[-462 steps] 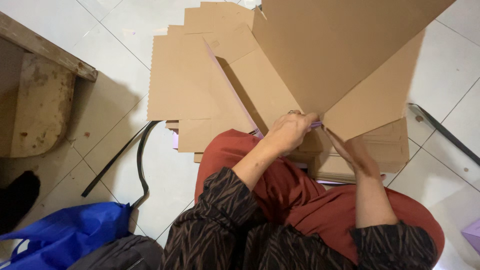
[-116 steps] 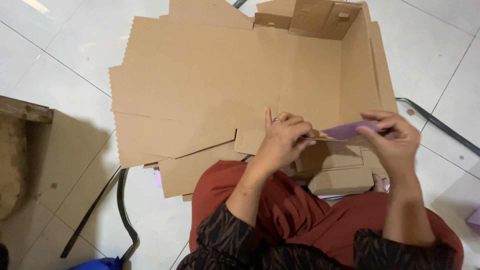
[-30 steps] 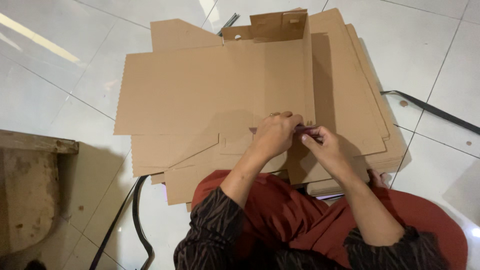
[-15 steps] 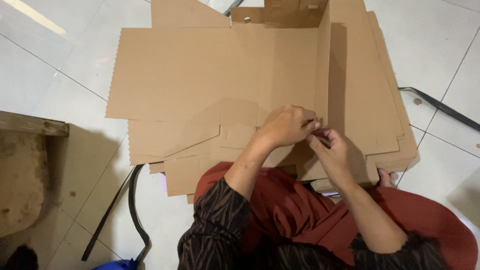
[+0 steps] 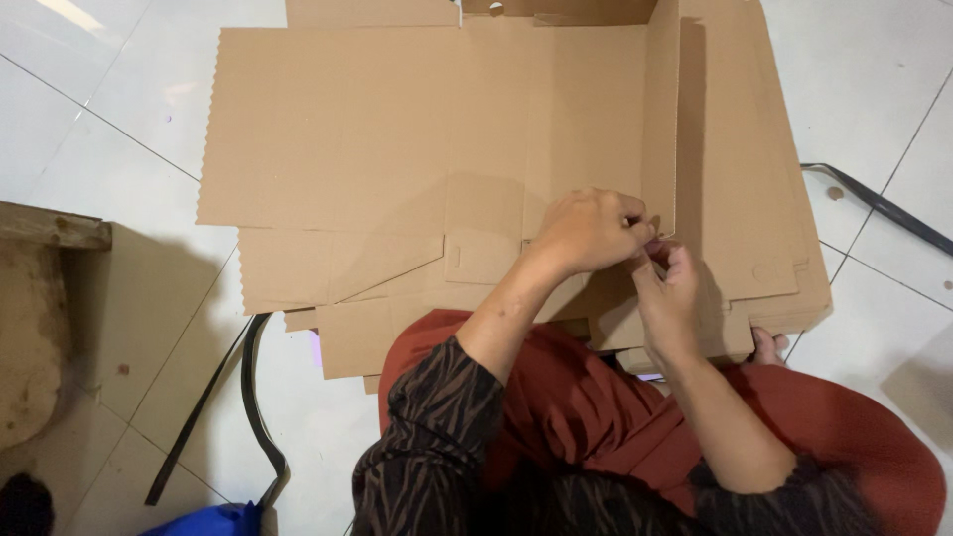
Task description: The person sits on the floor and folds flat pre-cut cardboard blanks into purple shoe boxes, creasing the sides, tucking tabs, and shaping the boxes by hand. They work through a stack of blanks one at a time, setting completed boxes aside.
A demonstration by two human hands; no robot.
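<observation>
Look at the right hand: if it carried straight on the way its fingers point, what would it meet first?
Probably the left hand, whose fingers meet the right hand at the upright cardboard flap; depth is unclear.

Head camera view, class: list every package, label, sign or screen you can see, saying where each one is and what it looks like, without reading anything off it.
Unfolded cardboard box: plain brown, flat on the floor pile, one panel folded upright beside both hands.
Stack of flat cardboard sheets: brown, underneath the box, on white tiles.
Labels, signs, screens: none visible.
</observation>
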